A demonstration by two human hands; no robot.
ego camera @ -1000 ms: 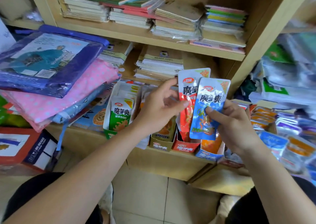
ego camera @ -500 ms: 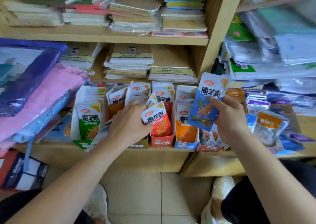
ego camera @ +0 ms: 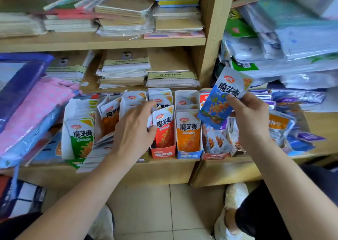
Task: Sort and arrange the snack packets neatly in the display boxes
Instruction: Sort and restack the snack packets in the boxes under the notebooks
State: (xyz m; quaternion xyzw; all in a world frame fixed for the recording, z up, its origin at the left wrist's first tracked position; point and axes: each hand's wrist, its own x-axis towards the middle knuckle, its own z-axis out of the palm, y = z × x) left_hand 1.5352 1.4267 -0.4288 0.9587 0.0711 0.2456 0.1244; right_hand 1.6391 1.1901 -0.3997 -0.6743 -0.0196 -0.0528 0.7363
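Left grip, packet now in box

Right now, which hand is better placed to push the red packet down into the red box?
Left. The left hand holds the red packet, which stands partly in the red box. The right hand is busy, pinching a blue packet held up further right.

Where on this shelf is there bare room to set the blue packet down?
Bare wood shows at the far right of the wooden shelf, beyond the loose orange and purple packets. The blue-fronted cardboard box shows slack behind its orange packets. The other display boxes stand packed side by side; pink dotted cloth crowds the left.
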